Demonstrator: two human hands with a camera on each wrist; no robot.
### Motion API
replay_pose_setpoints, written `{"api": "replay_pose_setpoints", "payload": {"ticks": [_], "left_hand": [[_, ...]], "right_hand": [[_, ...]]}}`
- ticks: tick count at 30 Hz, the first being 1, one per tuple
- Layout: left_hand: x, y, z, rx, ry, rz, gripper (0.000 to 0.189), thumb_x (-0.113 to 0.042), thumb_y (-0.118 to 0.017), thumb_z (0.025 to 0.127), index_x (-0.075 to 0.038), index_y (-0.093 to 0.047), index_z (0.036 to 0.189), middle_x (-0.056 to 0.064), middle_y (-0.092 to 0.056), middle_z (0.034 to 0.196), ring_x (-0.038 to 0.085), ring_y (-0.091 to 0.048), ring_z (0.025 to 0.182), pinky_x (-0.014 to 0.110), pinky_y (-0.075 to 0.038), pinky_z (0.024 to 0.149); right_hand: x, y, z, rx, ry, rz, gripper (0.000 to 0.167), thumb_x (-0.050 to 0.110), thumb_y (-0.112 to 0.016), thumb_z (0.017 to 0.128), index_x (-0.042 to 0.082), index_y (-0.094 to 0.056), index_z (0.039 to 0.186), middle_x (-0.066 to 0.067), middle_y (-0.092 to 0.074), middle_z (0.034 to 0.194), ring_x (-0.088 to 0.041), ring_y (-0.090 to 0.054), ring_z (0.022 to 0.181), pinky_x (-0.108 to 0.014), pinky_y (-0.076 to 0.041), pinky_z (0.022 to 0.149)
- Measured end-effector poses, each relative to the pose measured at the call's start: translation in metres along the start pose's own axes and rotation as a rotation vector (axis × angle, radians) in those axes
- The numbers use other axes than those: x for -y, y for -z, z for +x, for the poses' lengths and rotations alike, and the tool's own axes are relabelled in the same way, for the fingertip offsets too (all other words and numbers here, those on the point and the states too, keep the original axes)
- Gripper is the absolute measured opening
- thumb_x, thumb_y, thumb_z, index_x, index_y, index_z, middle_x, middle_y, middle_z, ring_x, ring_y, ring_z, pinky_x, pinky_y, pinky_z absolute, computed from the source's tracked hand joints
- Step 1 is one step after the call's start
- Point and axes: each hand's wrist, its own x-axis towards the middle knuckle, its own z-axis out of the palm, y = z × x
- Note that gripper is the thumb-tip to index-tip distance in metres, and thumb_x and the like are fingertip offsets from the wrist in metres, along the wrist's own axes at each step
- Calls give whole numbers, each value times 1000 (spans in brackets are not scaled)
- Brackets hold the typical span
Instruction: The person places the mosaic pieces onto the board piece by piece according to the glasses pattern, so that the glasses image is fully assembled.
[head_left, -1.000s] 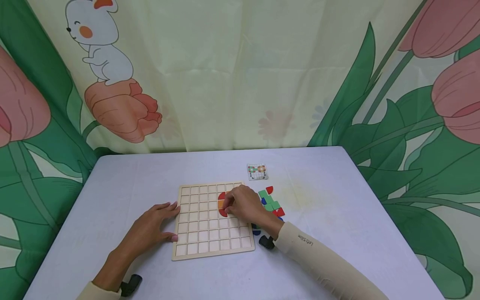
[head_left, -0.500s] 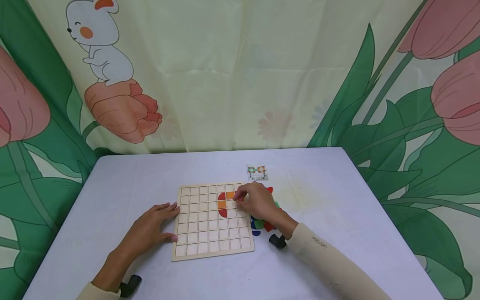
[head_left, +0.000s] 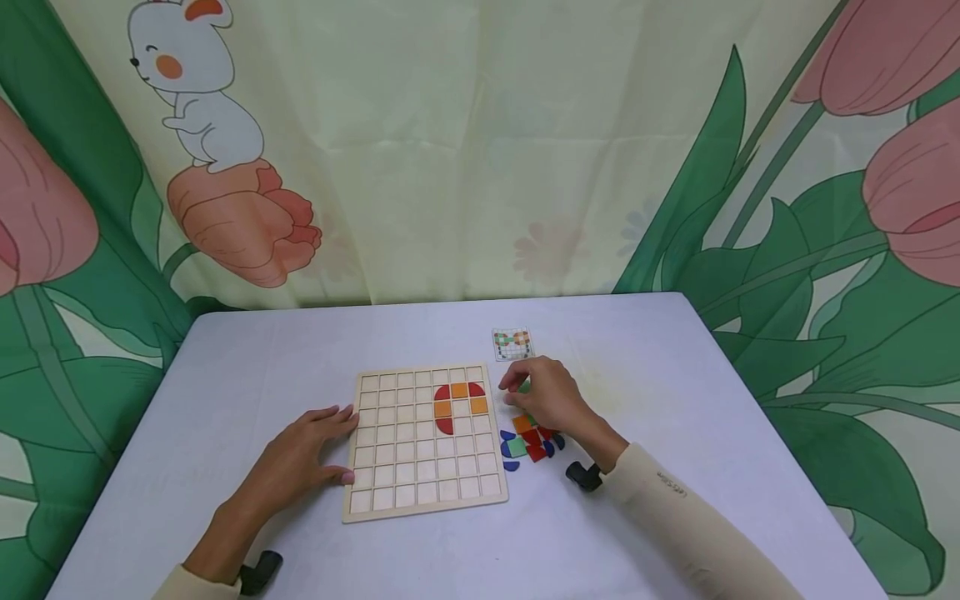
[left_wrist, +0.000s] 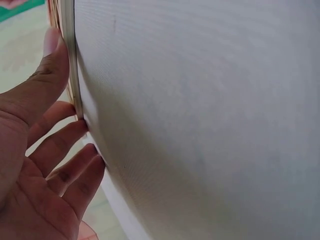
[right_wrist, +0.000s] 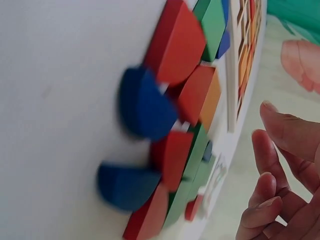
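A square wooden grid board (head_left: 424,510) lies flat on the table. Red quarter-round pieces (head_left: 445,427) and orange squares (head_left: 459,390) fill several cells in its upper right part. My left hand (head_left: 300,450) rests at the board's left edge, thumb and fingertips against the rim, as the left wrist view also shows. Just right of the board, my right hand (head_left: 551,398) hovers over loose pieces, fingers loosely bent. In the right wrist view nothing sits between its thumb and fingers (right_wrist: 266,160). It partly hides the green pieces beneath it.
Loose red (right_wrist: 177,45), blue (right_wrist: 145,105), green (head_left: 517,447) and orange (head_left: 522,424) pieces lie bunched along the board's right side. Behind them is a small printed pattern card (head_left: 513,343). A printed curtain (head_left: 450,167) hangs behind the white table (head_left: 300,342).
My right hand has moved right, off the board and over the loose pieces. A red quarter-round and an orange square now show in the cells it had covered. My left hand stays put.
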Motion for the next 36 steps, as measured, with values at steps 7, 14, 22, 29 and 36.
{"api": "replay_pose_setpoints", "payload": {"ticks": [7, 14, 22, 29, 36], "left_hand": [[1, -1, 0, -1, -2, -7, 91, -34, -99, 67, -6, -64, 146, 12, -57, 158, 43, -50, 147, 63, -48, 114], [1, 0, 0, -4, 0, -15, 91, -33, -99, 67, -6, -64, 146, 12, -57, 159, 43, -50, 148, 64, -48, 113], [1, -1, -1, 0, 5, -9, 91, -34, -99, 67, -5, -64, 146, 13, -57, 159, 43, -50, 148, 64, -48, 113], [1, -2, 0, 1, 6, -1, 91, -34, -99, 67, -6, -64, 146, 13, -56, 159, 43, -50, 148, 63, -48, 114], [2, -3, 0, -2, -1, -1, 92, -35, -99, 67, -6, -64, 147, 12, -57, 159, 43, -50, 147, 64, -48, 113]], "right_hand": [[-12, 6, -5, 13, -40, -6, 11, 15, -88, 89, 20, -82, 98, 6, -73, 92, -20, -63, 99, -35, -52, 87], [-20, 9, -14, 25, -57, -5, 14, 13, -91, 86, 19, -84, 96, 6, -75, 88, -19, -59, 91, -30, -48, 74], [-23, 4, -24, 80, -73, -25, 16, 15, -92, 84, 21, -83, 96, 7, -68, 83, -16, -58, 96, -29, -50, 77], [-24, -1, -27, 72, -38, -89, 16, 17, -94, 82, 23, -83, 92, 9, -64, 79, -13, -56, 91, -30, -48, 77], [-24, -2, -27, 60, -53, -31, 20, 15, -93, 82, 24, -76, 84, 9, -67, 81, -14, -60, 88, -30, -51, 77]]}}
